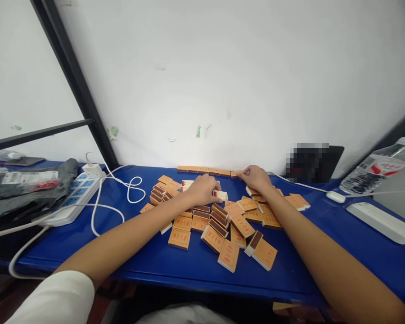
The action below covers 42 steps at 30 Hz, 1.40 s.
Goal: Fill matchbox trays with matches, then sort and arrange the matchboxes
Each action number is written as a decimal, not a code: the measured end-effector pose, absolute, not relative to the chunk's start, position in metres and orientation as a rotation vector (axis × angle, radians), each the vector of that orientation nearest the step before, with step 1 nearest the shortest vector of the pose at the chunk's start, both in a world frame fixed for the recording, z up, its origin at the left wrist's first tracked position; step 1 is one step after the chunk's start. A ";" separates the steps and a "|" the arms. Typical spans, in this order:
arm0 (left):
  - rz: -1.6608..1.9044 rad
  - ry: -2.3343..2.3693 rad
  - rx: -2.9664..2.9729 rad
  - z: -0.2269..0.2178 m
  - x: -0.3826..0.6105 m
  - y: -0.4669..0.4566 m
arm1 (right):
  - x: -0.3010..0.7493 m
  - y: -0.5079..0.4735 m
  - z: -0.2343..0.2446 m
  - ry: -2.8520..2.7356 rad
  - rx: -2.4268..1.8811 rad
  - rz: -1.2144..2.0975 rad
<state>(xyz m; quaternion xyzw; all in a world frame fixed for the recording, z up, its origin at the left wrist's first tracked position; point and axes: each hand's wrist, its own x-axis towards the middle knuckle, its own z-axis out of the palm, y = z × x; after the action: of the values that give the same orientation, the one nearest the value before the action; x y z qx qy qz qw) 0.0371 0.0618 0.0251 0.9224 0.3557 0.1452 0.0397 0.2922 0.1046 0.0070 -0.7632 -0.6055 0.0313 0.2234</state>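
Note:
My left hand (204,190) curls over an open matchbox tray (220,195) of red-tipped matches, fingers closed at its edge; the grip is partly hidden. Another tray of matches (186,185) shows just left of this hand. Against the wall, my right hand (257,178) pinches a matchbox (235,173) at the right end of a straight row of matchboxes (204,170). Orange matchboxes with red print and dark striking sides lie in a loose pile in front of both hands, among them one matchbox (179,237) and a slanted matchbox (228,254) near the front.
On the left of the blue table (148,265) lie a white power strip (76,193), looping white cables (97,198) and a dark plastic package (30,184). On the right are a black tablet-like object (324,166), a clear bottle (374,168) and a white bar-shaped device (383,221).

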 end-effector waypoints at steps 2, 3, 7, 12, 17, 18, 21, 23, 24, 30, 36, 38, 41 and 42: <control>0.418 1.116 2.836 0.025 0.037 0.059 | 0.294 0.105 0.005 -1.704 -2.124 0.065; 0.426 1.122 2.842 0.025 0.036 0.058 | 0.294 0.106 0.004 -1.717 -2.125 0.071; 0.511 1.069 2.820 0.027 0.030 0.058 | 0.292 0.108 0.003 -1.735 -2.135 0.096; 0.666 1.024 2.670 0.031 0.021 0.059 | 0.282 0.110 0.002 -1.744 -2.126 0.065; 0.725 1.020 2.559 0.044 0.009 0.057 | 0.293 0.098 0.023 -1.821 -2.041 0.034; 0.738 1.019 2.534 0.048 0.006 0.056 | 0.298 0.093 0.031 -1.896 -1.988 0.063; 0.791 1.009 2.494 0.057 -0.004 0.052 | 0.312 0.070 0.055 -2.326 -1.716 0.397; 0.831 1.012 2.496 0.060 -0.011 0.049 | 0.317 0.055 0.066 -2.497 -1.657 0.564; 0.845 1.018 2.506 0.060 -0.013 0.048 | 0.318 0.050 0.069 -2.524 -1.686 0.595; 0.914 1.076 2.608 0.051 -0.022 0.053 | 0.326 0.050 0.063 -2.435 -1.841 0.512; 0.924 1.063 2.721 0.041 -0.022 0.060 | 0.328 0.057 0.061 -2.326 -1.788 0.582; 0.960 1.037 2.748 0.040 -0.021 0.057 | 0.315 0.054 0.063 -2.268 -1.633 0.529; 0.938 0.904 2.815 0.039 -0.016 0.050 | 0.287 0.046 0.064 -2.246 -1.487 0.512; 0.912 0.866 2.835 0.039 -0.014 0.048 | 0.278 0.043 0.063 -2.267 -1.466 0.552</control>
<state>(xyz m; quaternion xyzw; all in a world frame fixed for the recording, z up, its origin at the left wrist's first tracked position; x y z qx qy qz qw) -0.0136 0.0478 0.0390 0.9139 0.2791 0.2939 0.0204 0.2780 0.0434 0.0630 -0.5222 -0.8073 0.1965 0.1920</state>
